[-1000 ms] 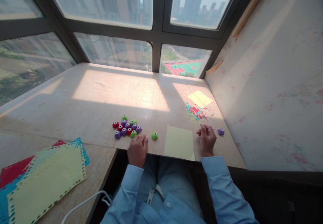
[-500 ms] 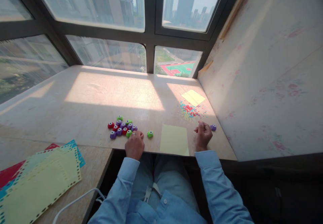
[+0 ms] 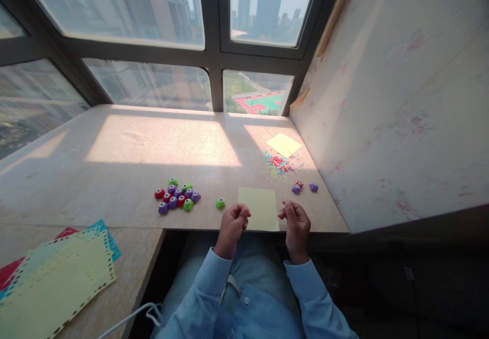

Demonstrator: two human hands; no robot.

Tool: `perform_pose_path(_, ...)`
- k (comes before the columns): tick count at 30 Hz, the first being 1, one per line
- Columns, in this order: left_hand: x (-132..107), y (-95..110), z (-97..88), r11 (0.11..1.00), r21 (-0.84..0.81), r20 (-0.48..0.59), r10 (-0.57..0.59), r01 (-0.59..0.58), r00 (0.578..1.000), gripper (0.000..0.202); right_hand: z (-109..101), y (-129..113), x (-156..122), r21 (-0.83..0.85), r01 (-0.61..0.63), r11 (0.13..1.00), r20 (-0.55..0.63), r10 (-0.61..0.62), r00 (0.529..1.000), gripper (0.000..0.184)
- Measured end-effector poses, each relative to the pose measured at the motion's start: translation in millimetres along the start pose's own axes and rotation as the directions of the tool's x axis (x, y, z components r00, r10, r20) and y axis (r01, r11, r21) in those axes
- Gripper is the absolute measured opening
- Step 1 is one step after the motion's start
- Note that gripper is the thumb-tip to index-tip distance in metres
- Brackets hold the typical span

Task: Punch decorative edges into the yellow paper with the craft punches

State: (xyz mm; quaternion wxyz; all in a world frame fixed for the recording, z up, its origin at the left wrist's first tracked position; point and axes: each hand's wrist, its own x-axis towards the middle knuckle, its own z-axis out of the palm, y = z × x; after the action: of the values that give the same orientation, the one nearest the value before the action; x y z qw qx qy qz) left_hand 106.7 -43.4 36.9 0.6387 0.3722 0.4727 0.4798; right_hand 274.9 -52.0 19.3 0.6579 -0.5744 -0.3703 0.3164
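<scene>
My left hand (image 3: pixel 232 229) is closed in a pinch at the table's front edge, beside the left side of a pale yellow sheet of paper (image 3: pixel 260 209). What it holds, if anything, is hidden. Fingers curled and pinched, my right hand (image 3: pixel 297 227) hovers at the sheet's right side; its grip is hidden too. A green one-eyed little piece (image 3: pixel 220 203) sits just beyond my left hand. Past my right hand stand a purple one-eyed piece (image 3: pixel 296 189), a red one (image 3: pixel 300 183) against it and another purple one (image 3: pixel 314 187).
At left is a cluster of several red, purple and green one-eyed pieces (image 3: pixel 178 201). Coloured paper bits (image 3: pixel 280 164) lie scattered near a small yellow sheet (image 3: pixel 283 145). Hole-edged coloured sheets (image 3: pixel 69 272) overlap at lower left, near a white cable (image 3: pixel 128 318). A papered wall (image 3: pixel 382 125) borders the right.
My left hand has moved right, from the cluster to the yellow sheet. My right hand has moved left and nearer me, uncovering a purple and a red piece. The view has shifted slightly.
</scene>
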Motion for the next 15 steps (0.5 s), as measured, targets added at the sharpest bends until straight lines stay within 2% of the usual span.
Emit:
perform_pose_path(3,-1.5,-4.3,10.8,0.969,-0.213,0.075,-0.108,0.122,0.991,0.048,5.9,-8.5,-23.6,-0.014,-0.055,0.998,0.139,0.056,0.989,0.031)
perform_pose_path(7,-4.8,-10.0,12.1,0.885,-0.386,0.125,-0.229,0.26,0.965,0.047,15.5,-8.9,-39.7,-0.04,-0.069,0.997,0.289,0.077,0.954,0.029)
perform_pose_path(9,-6.5,-12.7,9.2,0.85,-0.431,0.139,-0.271,0.304,0.953,0.043,18.9,-6.3,-41.8,-0.073,0.0,0.997,0.338,0.025,0.941,0.026)
perform_pose_path(12,-9.3,-16.1,4.9,0.819,-0.465,0.119,-0.319,0.336,0.94,0.035,21.3,-2.8,-41.5,-0.16,0.172,0.972,0.401,-0.096,0.911,0.019)
perform_pose_path(15,-12.2,-18.7,3.9,0.797,-0.481,0.089,-0.369,0.364,0.925,0.025,21.1,-1.4,-40.9,-0.214,0.305,0.928,0.418,-0.195,0.887,0.016)
